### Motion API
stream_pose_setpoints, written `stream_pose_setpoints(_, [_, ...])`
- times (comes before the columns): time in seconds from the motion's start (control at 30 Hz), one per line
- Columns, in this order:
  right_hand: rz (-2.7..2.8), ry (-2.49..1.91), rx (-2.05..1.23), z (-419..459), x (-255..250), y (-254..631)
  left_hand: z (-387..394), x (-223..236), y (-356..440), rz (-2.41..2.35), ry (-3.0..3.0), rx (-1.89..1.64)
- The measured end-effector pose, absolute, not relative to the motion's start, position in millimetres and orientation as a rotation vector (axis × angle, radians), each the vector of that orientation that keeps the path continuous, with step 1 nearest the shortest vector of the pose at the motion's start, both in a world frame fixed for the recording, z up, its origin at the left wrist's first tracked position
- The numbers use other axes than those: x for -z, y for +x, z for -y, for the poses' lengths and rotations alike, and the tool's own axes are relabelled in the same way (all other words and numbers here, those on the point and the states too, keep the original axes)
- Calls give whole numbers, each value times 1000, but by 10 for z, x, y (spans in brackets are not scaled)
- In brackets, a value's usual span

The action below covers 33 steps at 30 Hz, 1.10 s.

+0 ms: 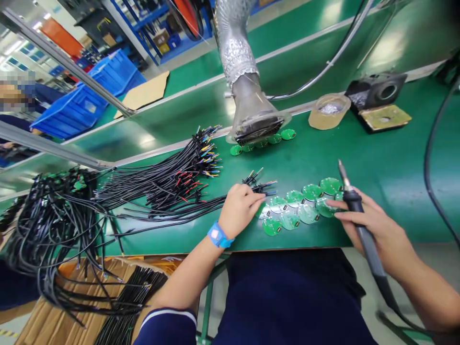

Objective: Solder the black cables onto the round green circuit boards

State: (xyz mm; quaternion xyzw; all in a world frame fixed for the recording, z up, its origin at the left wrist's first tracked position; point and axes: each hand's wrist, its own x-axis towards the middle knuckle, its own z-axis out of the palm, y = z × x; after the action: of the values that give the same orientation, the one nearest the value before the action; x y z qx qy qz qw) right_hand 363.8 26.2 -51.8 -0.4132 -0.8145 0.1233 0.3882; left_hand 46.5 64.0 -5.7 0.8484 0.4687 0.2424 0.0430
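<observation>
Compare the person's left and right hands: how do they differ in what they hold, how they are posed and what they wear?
The left hand appears to pinch black cables near their ends; the right hand grips a soldering iron, tip upward. The left wears a blue wristband; the right shows none. Both are bare, beside round green boards.

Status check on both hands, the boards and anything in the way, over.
Left hand at black cables' tips, hold unclear. Right hand gripping soldering iron, tip raised. Near circuit boards flat, right-end ones partly covered by fingers.
</observation>
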Motion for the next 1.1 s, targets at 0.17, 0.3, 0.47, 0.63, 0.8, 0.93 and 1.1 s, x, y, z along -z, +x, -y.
stream_pose_setpoints(0.17, [2072,-956,-302,-126,551,3455,-885,227,810,-1469,2706,-568])
stream_pose_setpoints(0.3, [2094,-1015,-326,5,559,3345,-815,85,740,-1400,2510,-910])
stream_pose_setpoints(0.47, [2150,-980,-306,156,388,3209,-353,-127,615,-1176,2207,-1085])
stream_pose_setpoints(0.63, [1960,-953,-478,313,152,3013,-9,26,670,-1380,2019,-657])
stream_pose_setpoints(0.8, [1921,-983,-596,402,180,2913,25,147,693,-1425,2012,-637])
stream_pose_setpoints(0.93, [1921,-1012,-587,387,195,2889,8,159,717,-1412,2031,-703])
stream_pose_setpoints(1.1, [1931,-1014,-573,363,166,2869,20,191,739,-1424,2056,-711])
